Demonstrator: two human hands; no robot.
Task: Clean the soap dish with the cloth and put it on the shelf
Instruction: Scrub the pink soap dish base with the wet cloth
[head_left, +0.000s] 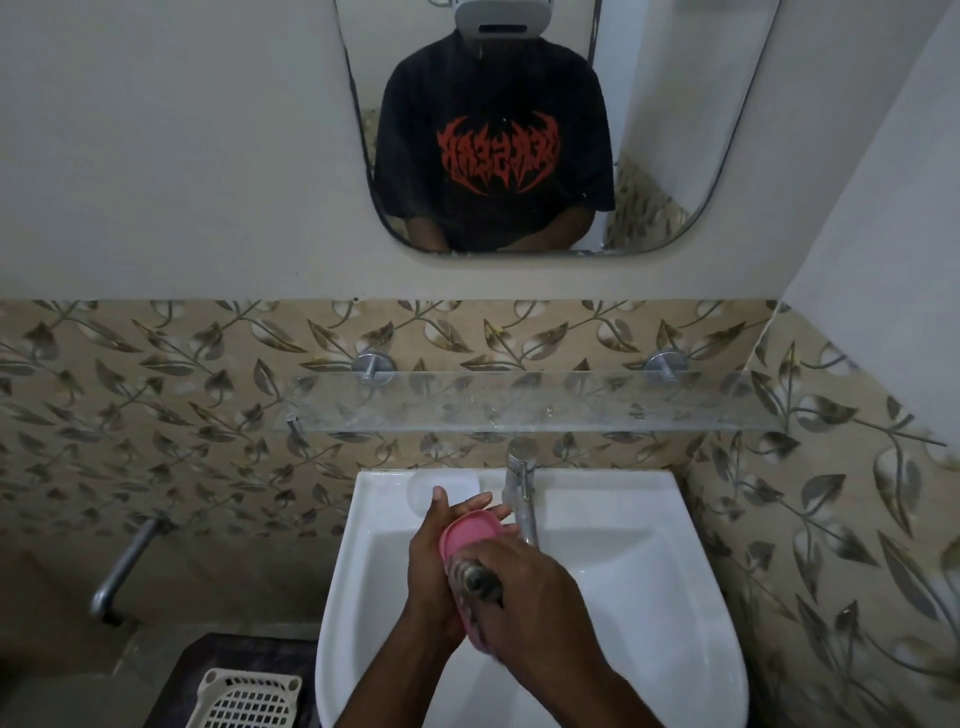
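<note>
wiping stage: left hand (434, 566) fingers cup pink soap dish (470, 535), right hand (530, 597) fingers pinch cloth (475, 584) on it; glass shelf (519, 402) not yet reached.

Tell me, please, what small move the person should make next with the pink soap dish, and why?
Probably keep wiping a little: slide the cloth toward the far end of the soap dish. The left hand holds the dish over the sink, and the right hand presses the cloth only on its near part; the far end is uncovered. The glass shelf waits above.
</note>
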